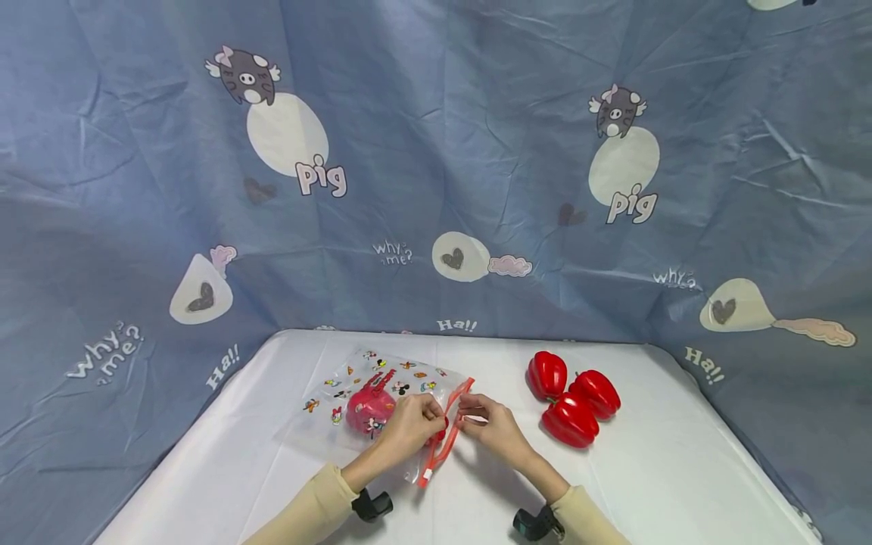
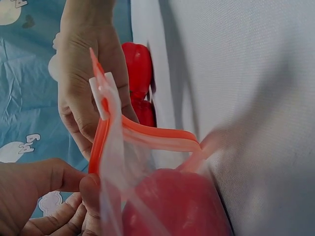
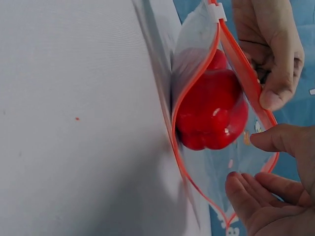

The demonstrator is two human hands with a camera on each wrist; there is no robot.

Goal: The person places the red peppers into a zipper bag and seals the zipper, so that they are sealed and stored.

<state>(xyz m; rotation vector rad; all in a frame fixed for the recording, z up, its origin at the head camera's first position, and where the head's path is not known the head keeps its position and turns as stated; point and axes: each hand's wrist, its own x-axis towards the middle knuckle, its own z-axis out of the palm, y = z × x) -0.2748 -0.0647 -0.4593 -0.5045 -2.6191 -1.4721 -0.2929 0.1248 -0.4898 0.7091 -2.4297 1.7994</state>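
A clear zip bag (image 1: 422,371) with cartoon prints and an orange-red zip edge (image 3: 183,91) lies on the table, its mouth facing right and gaping. Inside it, a red bell pepper (image 3: 211,110) sits near the mouth, and another pepper (image 1: 369,411) shows through the plastic farther in. My left hand (image 1: 411,425) pinches the zip edge between thumb and fingers, as the left wrist view also shows. At the mouth, my right hand (image 1: 497,431) has its thumb and fingers spread apart, with nothing between them. A white slider (image 3: 216,12) sits at one end of the zip.
Three red bell peppers (image 1: 571,419) lie grouped on the white table (image 1: 671,446), right of my right hand. Behind the table hangs a blue printed cloth (image 1: 381,189). Each wrist carries a black camera mount (image 1: 372,506).
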